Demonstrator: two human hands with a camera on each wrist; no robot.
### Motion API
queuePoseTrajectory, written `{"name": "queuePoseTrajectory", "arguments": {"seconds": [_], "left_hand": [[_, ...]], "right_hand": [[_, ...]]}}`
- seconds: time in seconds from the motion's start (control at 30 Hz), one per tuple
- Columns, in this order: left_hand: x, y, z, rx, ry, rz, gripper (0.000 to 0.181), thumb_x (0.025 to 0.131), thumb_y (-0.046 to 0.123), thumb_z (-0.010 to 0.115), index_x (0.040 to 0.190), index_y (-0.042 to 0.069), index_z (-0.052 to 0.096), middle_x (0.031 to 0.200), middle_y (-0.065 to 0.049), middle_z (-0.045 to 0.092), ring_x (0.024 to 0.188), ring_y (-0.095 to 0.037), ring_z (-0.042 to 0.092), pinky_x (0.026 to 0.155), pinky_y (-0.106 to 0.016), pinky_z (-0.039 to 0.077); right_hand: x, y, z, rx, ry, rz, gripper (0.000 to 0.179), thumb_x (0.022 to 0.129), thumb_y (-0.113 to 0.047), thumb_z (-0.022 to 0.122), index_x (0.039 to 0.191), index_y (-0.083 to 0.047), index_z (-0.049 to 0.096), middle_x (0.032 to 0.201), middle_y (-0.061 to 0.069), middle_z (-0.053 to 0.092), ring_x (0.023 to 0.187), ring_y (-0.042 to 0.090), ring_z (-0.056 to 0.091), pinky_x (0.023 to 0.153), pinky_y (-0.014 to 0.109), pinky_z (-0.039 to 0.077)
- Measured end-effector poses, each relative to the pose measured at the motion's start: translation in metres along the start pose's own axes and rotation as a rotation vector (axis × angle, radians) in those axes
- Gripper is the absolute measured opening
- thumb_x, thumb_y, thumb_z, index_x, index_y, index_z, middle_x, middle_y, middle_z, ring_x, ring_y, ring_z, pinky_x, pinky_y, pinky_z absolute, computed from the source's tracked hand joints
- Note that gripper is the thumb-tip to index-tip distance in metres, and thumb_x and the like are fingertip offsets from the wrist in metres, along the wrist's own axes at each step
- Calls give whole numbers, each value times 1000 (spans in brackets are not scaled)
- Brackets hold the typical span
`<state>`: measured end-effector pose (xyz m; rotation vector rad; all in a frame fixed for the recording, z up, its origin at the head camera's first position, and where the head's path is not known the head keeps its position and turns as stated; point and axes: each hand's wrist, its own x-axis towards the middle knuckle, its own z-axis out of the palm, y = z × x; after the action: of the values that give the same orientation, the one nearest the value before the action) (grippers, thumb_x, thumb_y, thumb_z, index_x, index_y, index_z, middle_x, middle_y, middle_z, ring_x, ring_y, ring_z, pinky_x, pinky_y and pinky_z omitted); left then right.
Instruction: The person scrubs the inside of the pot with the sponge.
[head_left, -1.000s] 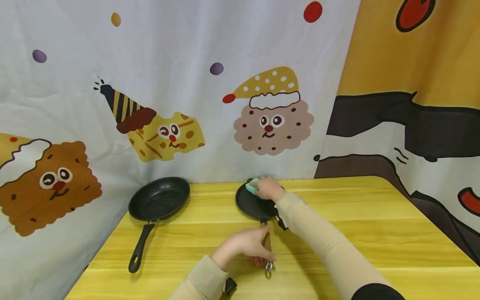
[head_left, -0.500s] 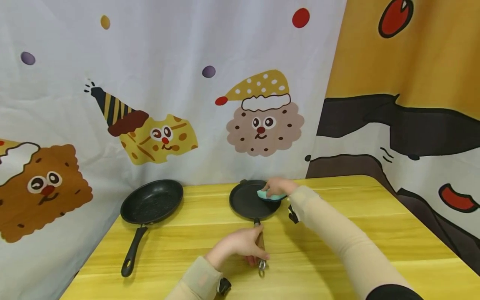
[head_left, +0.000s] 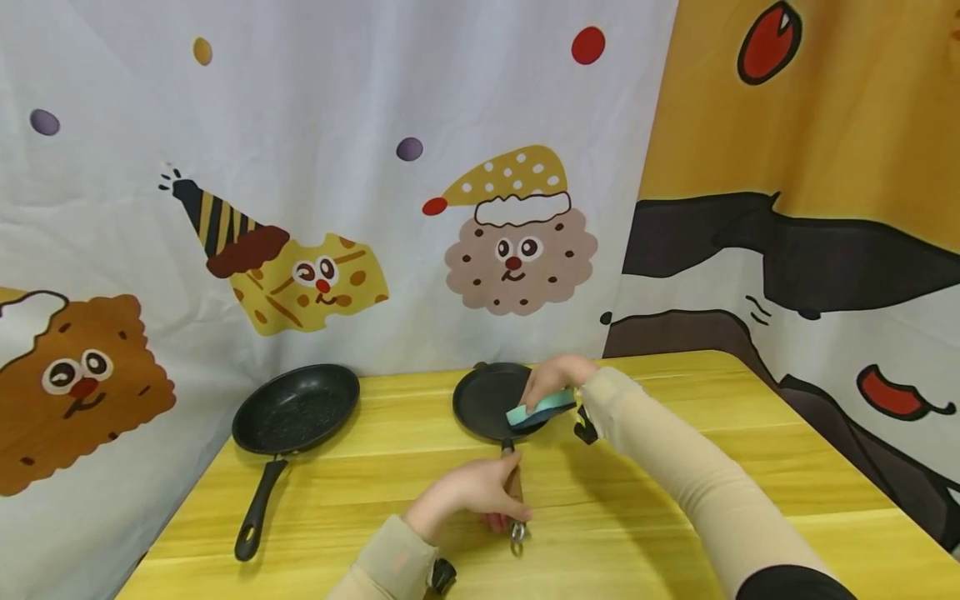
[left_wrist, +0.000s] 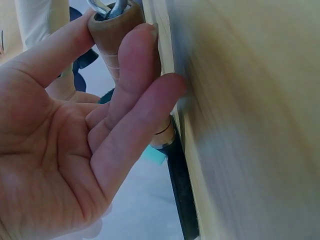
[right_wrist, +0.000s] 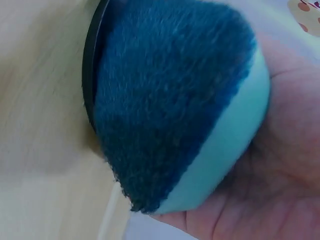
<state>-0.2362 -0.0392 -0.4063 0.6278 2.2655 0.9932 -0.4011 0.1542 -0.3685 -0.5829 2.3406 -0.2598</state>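
A flat black pan (head_left: 482, 403) lies on the table, with its wooden handle (head_left: 513, 487) toward the front. My left hand (head_left: 476, 492) grips that handle between thumb and fingers. In the left wrist view the handle's end with its metal ring (left_wrist: 116, 25) shows between the fingertips. My right hand (head_left: 553, 382) holds a mint-green sponge (head_left: 542, 409) at the pan's right front edge. Seen from the right wrist, the sponge's dark blue scouring side (right_wrist: 170, 95) faces the pan, tilted and overlapping the black rim (right_wrist: 91, 65). The palm lies behind the green side.
To the left on the yellow wood-grain table (head_left: 390, 467) stands a deeper black frying pan (head_left: 296, 410), its black handle (head_left: 260, 510) pointing to the front. A printed curtain (head_left: 420, 67) with cartoon figures hangs right behind the table's back edge.
My right hand has carried the sponge from the pan's back part across to its right front edge. The left hand keeps its hold on the handle. The head view has turned slightly right.
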Motion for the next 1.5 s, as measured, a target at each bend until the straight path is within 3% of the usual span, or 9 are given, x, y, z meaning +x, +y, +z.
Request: {"name": "queuePoseTrajectory", "arguments": {"seconds": [0.13,0.37,0.5,0.6,0.73,0.87,1.13,1.27,1.5], "left_hand": [[0,0,-1,-2,-1,0,92,87,21,75,153,-3,16,69,-8,68,57,-27,66,55,-37,55],[-1,1,-1,11,5,2,92,87,20,75,152,-7,15,70,-5,67,57,-24,66,55,-36,55],[0,0,1,-7,-1,20,94,86,18,75,150,-11,13,73,-1,67,57,-25,66,55,-37,55],[1,-2,0,-3,3,22,92,86,17,75,149,-12,15,75,0,66,57,-24,66,54,-37,55],[1,-2,0,-6,2,23,90,86,16,75,149,-11,16,77,0,65,56,-23,65,54,-36,55],[0,-2,1,-22,-5,34,88,87,17,75,148,-10,18,77,-1,65,56,-24,66,54,-37,55],[-1,-3,3,-8,14,50,74,86,17,75,141,-6,31,76,1,65,55,-21,65,51,-34,55],[-2,-1,4,9,20,47,77,86,18,75,144,-6,30,75,2,65,55,-20,65,51,-33,54],[-1,0,3,37,38,38,75,85,19,76,142,-3,33,72,3,65,54,-20,65,49,-33,53]], "right_hand": [[1,-4,4,148,-33,-8,41,89,-40,67,129,-28,64,139,-2,52,137,31,37,105,55,35],[12,-8,21,470,-9,-145,48,88,-30,70,131,-12,62,136,4,54,130,27,44,102,48,41],[18,-11,30,517,19,-209,49,91,-32,68,135,-13,59,140,4,51,135,29,38,105,54,35],[24,-16,34,453,64,-282,46,93,-36,65,136,-20,59,143,0,49,137,28,37,106,56,33],[35,-25,39,351,153,-409,41,95,-34,62,135,-24,60,140,-4,52,133,21,43,106,46,38],[49,-32,42,281,233,-450,41,95,-33,63,136,-28,59,138,-8,54,129,15,46,102,37,42],[68,-42,41,159,382,-375,47,95,-26,64,141,-25,53,145,0,47,131,24,45,102,42,42],[72,-43,42,41,475,-321,49,95,-22,65,142,-23,53,146,3,47,136,28,39,105,46,38],[79,-41,42,-209,592,-179,49,95,-31,64,142,-32,51,146,5,46,130,38,41,100,55,39]]}}
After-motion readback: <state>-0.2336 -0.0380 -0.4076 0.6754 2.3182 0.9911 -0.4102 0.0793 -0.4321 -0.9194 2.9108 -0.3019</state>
